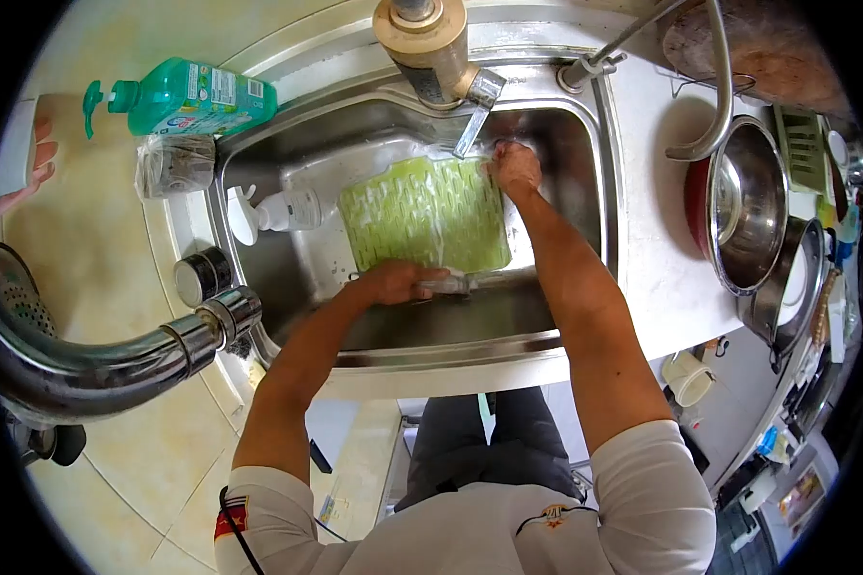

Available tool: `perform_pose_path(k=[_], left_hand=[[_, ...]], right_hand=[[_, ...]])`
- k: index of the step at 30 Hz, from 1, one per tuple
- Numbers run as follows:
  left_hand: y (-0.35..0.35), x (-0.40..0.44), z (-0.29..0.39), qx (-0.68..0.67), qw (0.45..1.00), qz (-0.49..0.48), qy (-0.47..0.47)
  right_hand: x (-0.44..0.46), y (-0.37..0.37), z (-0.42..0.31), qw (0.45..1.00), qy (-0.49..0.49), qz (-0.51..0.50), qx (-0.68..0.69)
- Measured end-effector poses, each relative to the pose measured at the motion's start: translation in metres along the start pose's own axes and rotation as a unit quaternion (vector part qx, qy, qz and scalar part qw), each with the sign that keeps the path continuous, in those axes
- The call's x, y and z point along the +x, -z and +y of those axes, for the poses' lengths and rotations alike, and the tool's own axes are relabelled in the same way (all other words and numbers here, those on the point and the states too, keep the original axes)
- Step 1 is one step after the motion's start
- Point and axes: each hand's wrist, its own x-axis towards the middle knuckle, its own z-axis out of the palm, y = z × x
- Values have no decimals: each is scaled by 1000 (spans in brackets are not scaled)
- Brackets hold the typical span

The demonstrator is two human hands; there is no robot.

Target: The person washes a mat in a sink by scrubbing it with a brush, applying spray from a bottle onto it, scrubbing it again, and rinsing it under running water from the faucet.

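Note:
A green ridged mat [427, 216] with white suds over it lies tilted in the steel sink [575, 225]. At its upper right corner my right hand [518, 171] is closed on the mat's edge, just beside the tap lever [478, 115]. Along the mat's lower edge my left hand [393, 282] is closed around a pale, greyish long tool [455, 283] that points right. Its kind is too blurred to make out. A white spray bottle [292, 209] lies on its side in the sink's left part.
A green pump bottle [197, 99], a clear plastic-wrapped item [175, 165] and a small round tin [201, 276] stand left of the sink. A large chrome pipe [96, 369] curves in at left. Metal bowls [750, 206] are at right. Another person's hand [40, 168] shows at far left.

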Motion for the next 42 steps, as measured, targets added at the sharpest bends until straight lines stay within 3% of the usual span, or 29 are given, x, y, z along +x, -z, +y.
perform_pose_path(k=[1, 3, 4, 5, 6, 8, 10, 12, 14, 17, 18, 20, 23, 24, 26, 28, 32, 34, 36, 37, 38, 40, 42], left_hand=[[-5, -5, -6, -8, 999, -19, -26], [15, 14, -57, -226, 969, 78, -55], [44, 16, -59, -315, 939, 132, 31], [57, 25, -77, -177, 946, 272, -2], [93, 10, -26, -58, 962, 246, 100], [78, 4, 6, 196, 934, 234, 187], [20, -13, -36, 38, 984, 153, 84], [10, -21, -42, -17, 995, 96, -20], [5, -35, -43, 33, 991, 71, -112], [46, -7, -55, -117, 955, 273, 2], [64, 3, -53, -20, 934, 339, 113], [81, 11, -14, 136, 891, 371, 225], [28, -15, -38, 176, 952, 250, 19], [-1, -21, -52, 93, 973, 210, -32], [-19, -39, -50, 45, 989, 122, -70], [3, -53, -12, 119, 991, 32, -47], [17, -59, 37, 91, 965, 244, 20], [10, -49, 49, 74, 918, 389, 33], [8, -39, 67, 32, 890, 444, 100], [7, -34, 76, 7, 872, 471, 134], [8, -30, 83, -21, 860, 491, 133], [8, -21, 99, -78, 836, 527, 130], [12, -20, 127, -128, 824, 537, 129]], right_hand=[[0, 0, -1, 1000, -8, 0, 8], [-1, -2, -2, 1000, -7, 16, 8], [0, -2, 0, 1000, -8, 24, 6], [2, 1, -1, 1000, -8, 26, 3], [0, 4, -2, 1000, -9, 23, 1], [-10, 1, -5, 1000, -10, 4, 3], [-5, 9, -6, 1000, -6, -6, 9], [-1, 6, -2, 1000, 1, 12, 22], [0, 0, -1, 1000, 5, 8, 18], [-5, 9, -8, 1000, -15, -9, 16], [-4, 9, -7, 1000, -11, -4, 14], [-4, 4, -3, 1000, -2, -1, 6], [-3, 8, -7, 999, -10, -17, -25], [-4, 8, -7, 1000, -4, -14, -23], [-2, 7, -6, 1000, 17, -7, -19], [2, -3, -3, 1000, 23, 1, -12], [-11, 6, 3, 993, 11, -38, 107], [-23, -5, 19, 982, 92, 120, 109], [-62, 19, 3, 992, -4, 5, 123], [-76, -11, 19, 936, 54, -112, 329], [-84, -42, 38, 822, 105, -230, 510], [-165, 29, -39, 844, 19, -315, 433], [-177, 21, -61, 805, -38, -311, 504]])
